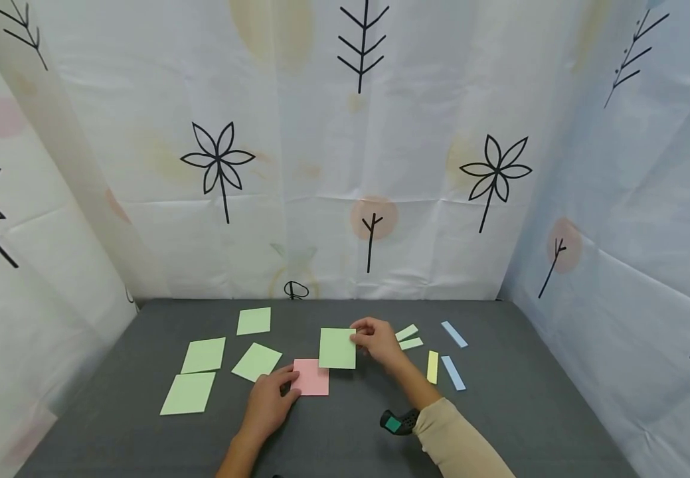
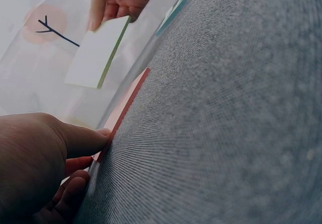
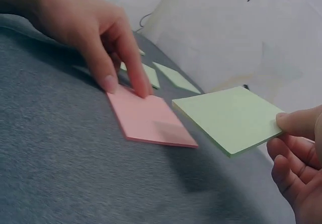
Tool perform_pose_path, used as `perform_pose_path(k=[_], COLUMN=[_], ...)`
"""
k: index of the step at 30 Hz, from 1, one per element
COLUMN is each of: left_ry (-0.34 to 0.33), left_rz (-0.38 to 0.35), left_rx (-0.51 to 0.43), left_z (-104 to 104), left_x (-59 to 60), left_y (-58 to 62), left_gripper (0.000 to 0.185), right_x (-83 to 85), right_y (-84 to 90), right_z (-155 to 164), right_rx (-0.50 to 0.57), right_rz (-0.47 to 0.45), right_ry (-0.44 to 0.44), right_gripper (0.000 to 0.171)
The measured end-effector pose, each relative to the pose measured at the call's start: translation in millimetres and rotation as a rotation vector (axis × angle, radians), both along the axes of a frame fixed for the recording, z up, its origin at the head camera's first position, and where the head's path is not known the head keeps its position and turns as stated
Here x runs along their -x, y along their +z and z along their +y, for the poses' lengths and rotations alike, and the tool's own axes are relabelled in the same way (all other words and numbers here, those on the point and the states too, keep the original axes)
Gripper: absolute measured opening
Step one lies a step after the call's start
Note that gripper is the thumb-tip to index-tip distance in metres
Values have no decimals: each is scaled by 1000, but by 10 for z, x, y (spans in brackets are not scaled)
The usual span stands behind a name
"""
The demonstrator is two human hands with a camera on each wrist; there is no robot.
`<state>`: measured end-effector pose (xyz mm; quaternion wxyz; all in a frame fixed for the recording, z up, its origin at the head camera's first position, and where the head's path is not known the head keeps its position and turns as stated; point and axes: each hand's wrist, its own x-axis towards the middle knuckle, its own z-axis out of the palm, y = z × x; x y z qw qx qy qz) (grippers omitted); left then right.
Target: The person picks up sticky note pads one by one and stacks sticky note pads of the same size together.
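your right hand (image 1: 379,342) pinches a green pad (image 1: 337,348) by its right edge, thumb over fingers, and holds it up off the grey table (image 1: 333,441). your left hand (image 1: 267,406) grips the near side of a pink pad (image 3: 151,121) between thumb and fingers, low over the cloth; whether that pad lies fully flat is hard to tell from these angles. in the wrist view a gap shows between the two pads, so they don't touch.

i'd judge you're partway along. four other green pads (image 1: 203,355) lie put down to the left of and beyond your left hand, spread out rather than on top of one another. what's left, as far as shows, is the two pads you hold: neither has been let go. to the right of your right hand, two green strips (image 1: 411,344), a yellow strip (image 1: 432,367) and two blue strips (image 1: 453,373) lie with no finger on them.
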<state>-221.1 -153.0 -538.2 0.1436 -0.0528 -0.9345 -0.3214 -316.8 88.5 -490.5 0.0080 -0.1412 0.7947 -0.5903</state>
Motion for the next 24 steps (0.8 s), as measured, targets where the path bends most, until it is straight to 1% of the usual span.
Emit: perform_pose_path(k=[3,6,8,10,13,17,24], left_ry=[-1,-4,-6,-8,-9,-3,22], left_rz=[2,3,7,14,21,10,-66], left_rx=[-3,-9,-17,-23,-29,-36,-41], left_z=[-5,-4,-1,1,-3,-15,-35], left_x=[-2,-10,-18,-23,-22,-4,15], left_y=[1,1,0,-4,-8,-13,12], left_gripper=[32,32,32,31,31,32,47], right_x=[-28,-41,-56,-70,-96,-118,-136], right_y=[-87,-189,-244,-279,-283,-261,-246], right_z=[-70,-140,-177,-215,-268,-341,-435], right_rx=[32,28,5,-42,-107,-181,-293], right_rz=[-37,-55,-59,-51,-35,-8,34], right_ry=[32,48,44,30,13,-14,-50], right_gripper=[21,20,18,16,15,13,9])
